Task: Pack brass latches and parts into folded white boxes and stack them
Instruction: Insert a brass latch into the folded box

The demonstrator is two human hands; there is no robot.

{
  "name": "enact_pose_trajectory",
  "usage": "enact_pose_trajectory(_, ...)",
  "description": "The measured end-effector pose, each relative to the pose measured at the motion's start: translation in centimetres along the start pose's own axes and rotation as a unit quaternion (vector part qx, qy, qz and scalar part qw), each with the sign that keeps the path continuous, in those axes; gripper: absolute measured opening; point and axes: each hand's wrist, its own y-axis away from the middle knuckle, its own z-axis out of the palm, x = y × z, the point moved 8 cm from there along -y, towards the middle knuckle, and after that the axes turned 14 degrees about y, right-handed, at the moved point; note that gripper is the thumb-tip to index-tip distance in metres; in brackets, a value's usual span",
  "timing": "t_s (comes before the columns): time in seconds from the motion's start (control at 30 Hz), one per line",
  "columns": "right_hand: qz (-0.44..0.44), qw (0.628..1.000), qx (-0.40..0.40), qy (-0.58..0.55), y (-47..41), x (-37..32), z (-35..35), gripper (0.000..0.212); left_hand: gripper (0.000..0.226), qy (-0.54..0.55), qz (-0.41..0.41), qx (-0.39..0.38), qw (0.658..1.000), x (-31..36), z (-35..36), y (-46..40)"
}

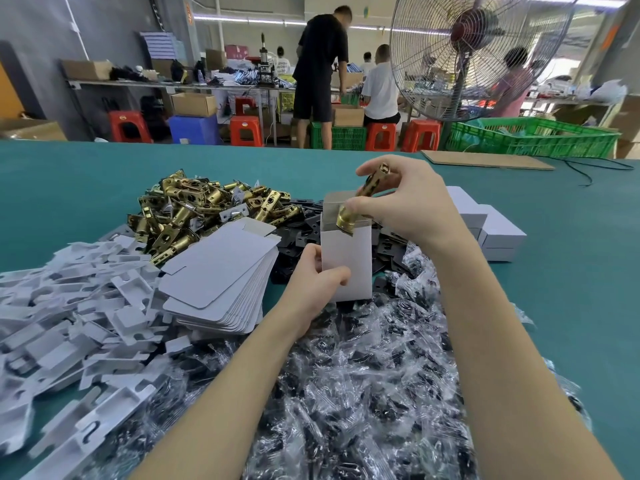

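My left hand (317,276) grips the lower left side of an upright, open-topped white box (349,252) at the table's middle. My right hand (403,199) holds a brass latch (360,202) tilted over the box's open mouth, its round end at the rim. A heap of brass latches (204,209) lies behind and to the left. In front of that heap sits a stack of flat unfolded white boxes (221,282). Several closed white boxes (491,226) are stacked to the right behind my right arm.
White card inserts (69,317) are piled at the left, black plates (301,223) behind the box, and clear bags of dark parts (363,382) in front. The green table (561,271) holds a cardboard sheet (485,159). A standing fan (474,53), crates, stools and several people are beyond.
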Motion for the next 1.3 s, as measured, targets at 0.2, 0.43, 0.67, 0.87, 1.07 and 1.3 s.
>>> enact_pose_trajectory(0.2,-0.02,0.99,-0.048,-0.134,0.2,-0.4,-0.3,0.044,0.044,-0.009,0.018,0.001,1.0,0.1,-0.1,-0.2)
enact_pose_trajectory(0.43,-0.061,0.997,-0.046,0.002,0.5,-1.5,-0.2,0.028,0.044,-0.03,0.045,0.01,0.998,0.3,-0.2,-0.2)
enact_pose_trajectory(0.67,-0.112,0.975,-0.092,0.17,1.1,-3.3,0.8,0.024,0.051,-0.048,0.042,-0.007,0.998,0.3,0.2,0.1)
enact_pose_trajectory(0.87,-0.113,0.961,-0.108,0.23,1.3,-3.3,2.9,0.03,0.065,-0.092,0.073,-0.016,0.993,0.6,0.1,0.2)
enact_pose_trajectory(1.07,-0.104,0.967,-0.101,0.209,0.8,-2.7,2.5,0.022,0.047,-0.078,0.101,-0.014,0.992,1.0,0.1,0.1)
enact_pose_trajectory(1.3,-0.115,0.965,-0.117,0.204,1.0,-3.0,4.2,0.021,0.04,-0.048,0.095,0.045,0.993,1.0,-1.1,0.0)
